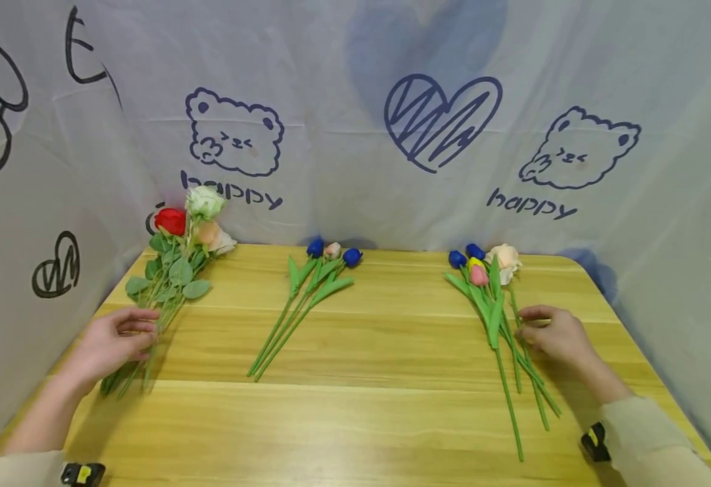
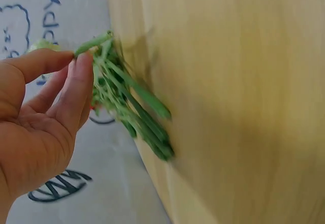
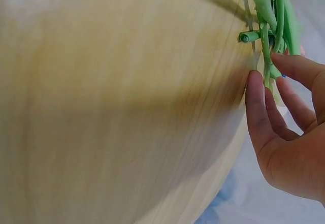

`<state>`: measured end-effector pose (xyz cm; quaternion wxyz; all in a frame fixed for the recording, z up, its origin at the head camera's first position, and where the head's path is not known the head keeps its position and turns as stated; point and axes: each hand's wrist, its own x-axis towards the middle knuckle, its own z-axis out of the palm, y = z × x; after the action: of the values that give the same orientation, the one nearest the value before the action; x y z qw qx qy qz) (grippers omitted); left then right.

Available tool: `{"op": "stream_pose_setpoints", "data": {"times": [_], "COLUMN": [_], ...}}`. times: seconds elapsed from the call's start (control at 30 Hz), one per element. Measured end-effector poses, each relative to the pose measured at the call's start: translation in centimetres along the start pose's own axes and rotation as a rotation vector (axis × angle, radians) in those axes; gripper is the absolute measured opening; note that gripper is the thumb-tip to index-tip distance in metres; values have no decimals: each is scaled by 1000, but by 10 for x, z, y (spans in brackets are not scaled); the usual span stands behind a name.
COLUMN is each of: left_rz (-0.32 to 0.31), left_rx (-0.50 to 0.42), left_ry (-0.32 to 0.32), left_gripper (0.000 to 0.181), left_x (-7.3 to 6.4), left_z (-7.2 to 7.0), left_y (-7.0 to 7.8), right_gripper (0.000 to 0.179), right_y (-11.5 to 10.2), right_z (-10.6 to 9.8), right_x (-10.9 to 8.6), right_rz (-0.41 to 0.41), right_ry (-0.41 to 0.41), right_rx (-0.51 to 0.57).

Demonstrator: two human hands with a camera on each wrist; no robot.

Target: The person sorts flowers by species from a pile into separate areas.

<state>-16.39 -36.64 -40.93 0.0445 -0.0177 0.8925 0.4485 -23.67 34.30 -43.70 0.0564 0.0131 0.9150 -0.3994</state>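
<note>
On the left side of the table my left hand [image 1: 120, 341] pinches a green stem [image 2: 94, 43] between thumb and fingertips. That stem lines up with a white rose [image 1: 205, 201], its head raised above a bunch with a red rose [image 1: 170, 221], a peach rose [image 1: 208, 234] and leafy stems. At the right, my right hand [image 1: 556, 333] has its thumb and fingertips on either side of a thin stem [image 3: 266, 56] below a cream rose [image 1: 506, 260]. Beside it lie blue tulips [image 1: 456, 259], a pink tulip [image 1: 479, 274] and a yellow tulip, stems crossing.
Two blue tulips [image 1: 352, 257] and a pale pink tulip [image 1: 333, 250] lie in the middle of the wooden table [image 1: 355, 419]. White cloth [image 1: 331, 135] with drawn bears and hearts hangs along the back and both sides.
</note>
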Motion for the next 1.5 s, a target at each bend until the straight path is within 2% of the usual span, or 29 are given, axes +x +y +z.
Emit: {"op": "stream_pose_setpoints", "data": {"times": [0.27,0.43,0.6,0.8,1.3,1.4,1.5], "left_rz": [-24,-51,-76,-79,-73,-69,-62], "left_rx": [49,61,68,62,49,62,96], "left_ry": [19,35,23,18,29,46,94], "left_gripper": [45,43,43,41,42,44,48], "left_x": [3,6,10,12,9,8,7], "left_z": [-20,-24,-27,-25,-24,-23,-21], "left_y": [-25,-34,-39,-39,-37,-34,-28], "right_gripper": [48,48,46,44,44,45,45], "right_y": [2,4,5,3,5,5,6], "right_z": [0,0,1,1,-2,-2,-3], "right_x": [2,2,2,1,1,0,-1], "right_rz": [15,2,-5,-13,29,40,48], "right_ry": [-21,-22,-18,-15,-55,-55,-44], "right_rx": [-21,-33,-36,-49,34,58,84]}}
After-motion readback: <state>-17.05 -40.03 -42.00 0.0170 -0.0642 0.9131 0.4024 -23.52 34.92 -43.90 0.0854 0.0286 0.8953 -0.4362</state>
